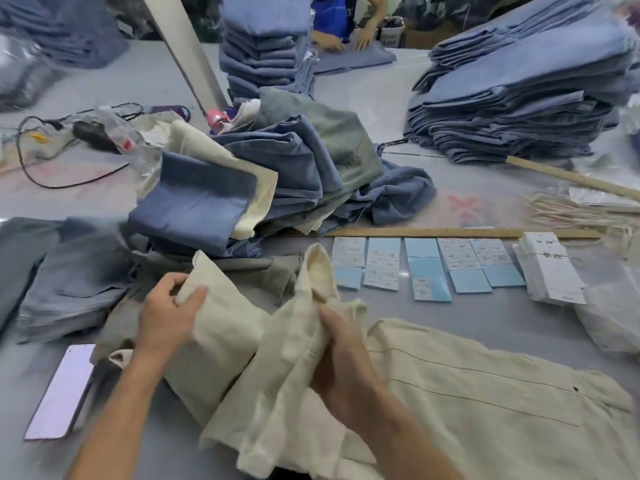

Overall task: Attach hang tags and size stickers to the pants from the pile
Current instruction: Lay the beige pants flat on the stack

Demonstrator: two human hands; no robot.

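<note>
A pair of cream pants [467, 403] lies across the near table, one end bunched up in front of me. My left hand [166, 313] grips a folded cream part at the left. My right hand [341, 358] grips the bunched cream fabric in the middle. A loose pile of blue, grey and cream pants [277, 168] sits behind. Sheets of light-blue size stickers [429, 268] lie in a row to the right of the pile. A stack of white hang tags [550, 271] lies at the end of that row, with a bundle of strings [575, 216] behind it.
A phone [60, 393] lies face up at the near left. Folded grey-blue pants [72, 282] lie at the left; tall blue stacks [519, 98] stand at the back. Two wooden rulers [460, 233] lie on the table. Cables [69, 140] trail at the left; another person works at the back.
</note>
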